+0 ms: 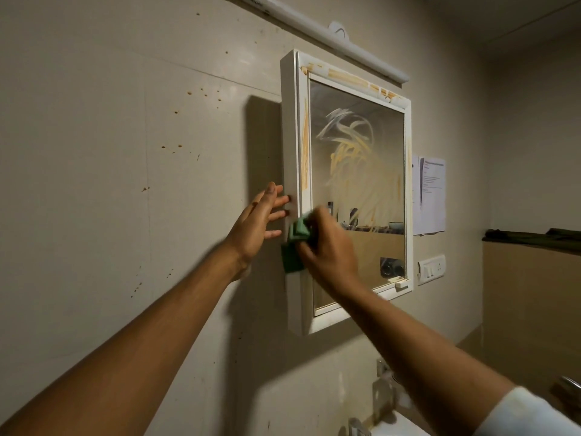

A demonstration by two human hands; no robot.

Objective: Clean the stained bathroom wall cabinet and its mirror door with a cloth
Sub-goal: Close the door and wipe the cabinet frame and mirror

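Observation:
A white wall cabinet (290, 127) hangs on the tiled wall, closed. Its mirror door (361, 190) carries orange and whitish smears across the glass, and orange stains run along the top and left frame. My right hand (327, 247) grips a green cloth (295, 243) and presses it against the left frame at mid height. My left hand (259, 221) has straight fingers whose tips touch the cabinet's left side just above the cloth.
Orange splatter dots the wall tiles (125, 152) to the left. A tube light (317, 36) sits above the cabinet. Papers (429, 196) and a switch plate (431, 268) are on the wall at right. A tap (382, 391) and basin (396, 427) lie below.

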